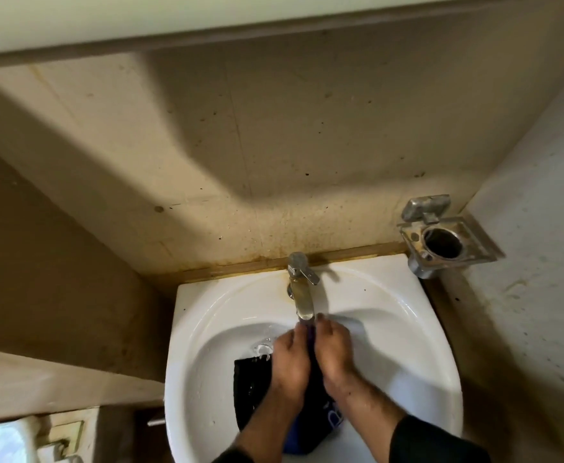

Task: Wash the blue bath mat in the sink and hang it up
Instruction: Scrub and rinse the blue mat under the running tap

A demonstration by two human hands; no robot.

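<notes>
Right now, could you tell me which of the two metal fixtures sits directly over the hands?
The faucet, mounted at the sink back rim, its spout ending just above both hands; the wall-mounted metal holder hangs off to the right, beyond the basin.

This is a small, well-worn bathroom in a home. A white ceramic washbasin (417, 345) sits tight against a beige tiled wall (240, 145) that is speckled with dark spots and stained brown along the joint above the basin. A chrome single-lever tap (302, 285) rises from the back of the basin, and a tarnished metal tumbler holder (440, 238) is fixed to the wall at the right corner. Low on the left, part of a white porcelain fixture (3, 439) shows, most likely a toilet cistern. A pale ledge (140, 18) overhangs above, everything crammed close together
</notes>
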